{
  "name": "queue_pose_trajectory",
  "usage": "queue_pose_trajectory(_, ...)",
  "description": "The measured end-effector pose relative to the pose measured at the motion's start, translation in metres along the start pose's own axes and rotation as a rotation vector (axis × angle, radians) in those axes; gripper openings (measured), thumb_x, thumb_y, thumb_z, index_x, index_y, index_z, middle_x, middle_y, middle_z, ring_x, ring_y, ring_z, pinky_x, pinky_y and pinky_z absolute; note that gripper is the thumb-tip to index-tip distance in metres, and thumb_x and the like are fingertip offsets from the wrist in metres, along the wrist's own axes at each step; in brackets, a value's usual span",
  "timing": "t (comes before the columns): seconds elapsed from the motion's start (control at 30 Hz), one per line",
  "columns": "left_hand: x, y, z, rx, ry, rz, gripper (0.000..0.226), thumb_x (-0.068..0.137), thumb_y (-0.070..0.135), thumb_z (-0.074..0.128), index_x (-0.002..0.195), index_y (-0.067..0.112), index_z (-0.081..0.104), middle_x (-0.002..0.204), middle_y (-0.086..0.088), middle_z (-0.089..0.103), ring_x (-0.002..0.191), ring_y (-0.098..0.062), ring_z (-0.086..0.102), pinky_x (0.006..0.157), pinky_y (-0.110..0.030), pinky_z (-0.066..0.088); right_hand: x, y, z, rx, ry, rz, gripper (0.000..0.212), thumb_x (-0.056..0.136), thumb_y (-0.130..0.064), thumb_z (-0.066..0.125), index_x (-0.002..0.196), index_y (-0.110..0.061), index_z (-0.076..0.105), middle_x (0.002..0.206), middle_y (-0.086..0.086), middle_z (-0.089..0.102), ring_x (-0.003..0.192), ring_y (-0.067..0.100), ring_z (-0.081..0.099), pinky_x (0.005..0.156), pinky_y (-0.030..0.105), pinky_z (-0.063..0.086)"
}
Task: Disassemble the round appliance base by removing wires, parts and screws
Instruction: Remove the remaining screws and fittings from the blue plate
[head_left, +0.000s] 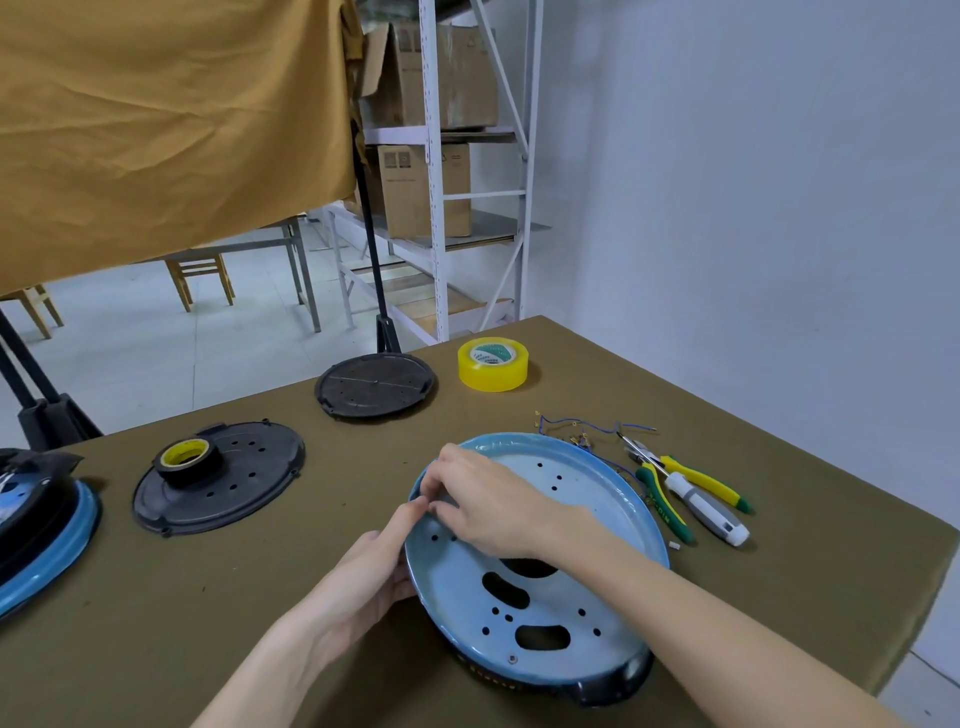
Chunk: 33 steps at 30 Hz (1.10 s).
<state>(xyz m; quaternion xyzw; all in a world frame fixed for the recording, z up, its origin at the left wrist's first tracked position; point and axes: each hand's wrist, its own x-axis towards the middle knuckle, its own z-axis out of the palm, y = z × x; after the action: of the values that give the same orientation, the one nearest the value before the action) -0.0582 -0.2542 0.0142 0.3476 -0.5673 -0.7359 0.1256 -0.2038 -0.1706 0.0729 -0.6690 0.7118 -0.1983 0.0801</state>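
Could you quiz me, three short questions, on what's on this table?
1. True or false: the black tape roll sits on a black perforated disc.
2. Which hand is on the outer rim of the blue round base: A left, B right?
3. Fill in: the pliers have green and ___ handles.

Key: 1 true; 2 A; 3 yellow.

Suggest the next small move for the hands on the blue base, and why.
Probably pinch and pull free whatever the right hand and left hand fingertips meet on at the blue base far-left rim; the item itself is hidden. The pliers and screwdriver lie unused.
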Motion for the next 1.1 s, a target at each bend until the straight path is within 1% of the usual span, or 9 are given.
queue_pose_trajectory(0.1,-0.001,0.001,0.001,-0.007,0.012,0.003,0.039,0.097,0.057,0.057,0.102,0.029,0.084,0.115,-0.012,0.079,0.108,-0.025,0.076,0.091,-0.035,0.058,-0.001,0.003,-0.001,0.069,0.024,0.003,0.012,0.102,-0.019,0.052,0.104,-0.016,0.063,0.110,0.000,0.054,0.096,0.017,0.055,0.088,0.036,0.048)
queue_pose_trajectory(0.2,-0.003,0.001,0.001,0.000,0.004,-0.004,0.040,0.098,0.057,0.056,0.102,0.029,0.084,0.115,-0.011,0.079,0.107,-0.025,0.076,0.088,-0.032,0.058,-0.004,0.008,-0.003,0.214,0.142,0.044,0.011,0.102,-0.020,0.053,0.103,-0.015,0.063,0.100,-0.003,0.060,0.088,0.010,0.056,0.083,0.029,0.049)
queue_pose_trajectory(0.33,-0.004,0.002,0.002,0.001,0.016,-0.019,0.042,0.099,0.058,0.055,0.100,0.028,0.084,0.113,-0.010,0.080,0.102,-0.025,0.077,0.083,-0.030,0.058,-0.007,0.014,-0.010,0.742,0.339,0.224,0.010,0.096,-0.003,0.058,0.095,-0.001,0.067,0.085,0.011,0.075,0.073,0.013,0.069,0.065,0.029,0.056)
queue_pose_trajectory(0.43,-0.004,0.001,0.003,0.004,0.034,-0.017,0.043,0.098,0.057,0.057,0.099,0.025,0.085,0.111,-0.012,0.080,0.098,-0.025,0.078,0.081,-0.031,0.060,-0.014,0.019,-0.017,1.152,0.355,0.368,0.013,0.090,0.002,0.058,0.083,0.002,0.070,0.082,0.019,0.076,0.066,0.020,0.070,0.056,0.025,0.054)
queue_pose_trajectory(0.53,-0.006,0.001,-0.003,0.001,0.063,0.002,0.046,0.097,0.057,0.058,0.104,0.021,0.084,0.109,-0.011,0.080,0.097,-0.024,0.079,0.082,-0.034,0.060,-0.024,0.030,-0.029,1.309,0.386,0.456,0.012,0.090,0.001,0.060,0.084,-0.001,0.071,0.075,0.016,0.071,0.060,0.020,0.064,0.053,0.025,0.051)
queue_pose_trajectory(0.77,-0.009,0.014,-0.049,-0.089,0.221,0.095,0.045,0.090,0.062,0.066,0.115,0.026,0.078,0.112,-0.011,0.080,0.105,-0.034,0.076,0.094,-0.049,0.058,-0.068,0.087,-0.068,1.158,0.566,0.594,0.015,0.092,0.000,0.059,0.084,-0.003,0.071,0.069,0.013,0.068,0.058,0.020,0.067,0.051,0.024,0.053)
queue_pose_trajectory(0.87,-0.008,0.011,-0.053,-0.103,0.271,0.109,0.043,0.093,0.063,0.062,0.117,0.031,0.075,0.113,-0.008,0.080,0.110,-0.033,0.074,0.098,-0.051,0.057,-0.086,0.103,-0.055,0.759,0.465,0.691,0.020,0.090,-0.005,0.059,0.074,-0.005,0.070,0.063,0.012,0.068,0.051,0.017,0.058,0.051,0.024,0.049)
queue_pose_trajectory(0.97,-0.006,0.006,-0.047,-0.088,0.328,0.129,0.039,0.095,0.064,0.058,0.115,0.035,0.074,0.109,-0.004,0.081,0.111,-0.031,0.072,0.102,-0.052,0.054,-0.103,0.108,-0.034,0.387,0.278,0.700,0.021,0.086,-0.007,0.058,0.069,-0.011,0.069,0.054,0.004,0.068,0.046,0.013,0.057,0.049,0.021,0.045)
queue_pose_trajectory(1.1,-0.005,0.005,-0.043,-0.073,0.364,0.118,0.037,0.099,0.061,0.055,0.115,0.033,0.072,0.106,-0.002,0.081,0.113,-0.030,0.071,0.107,-0.053,0.052,-0.117,0.109,-0.025,0.187,0.113,0.670,0.016,0.085,-0.007,0.061,0.076,-0.016,0.070,0.051,-0.008,0.065,0.053,0.006,0.065,0.047,0.014,0.045)
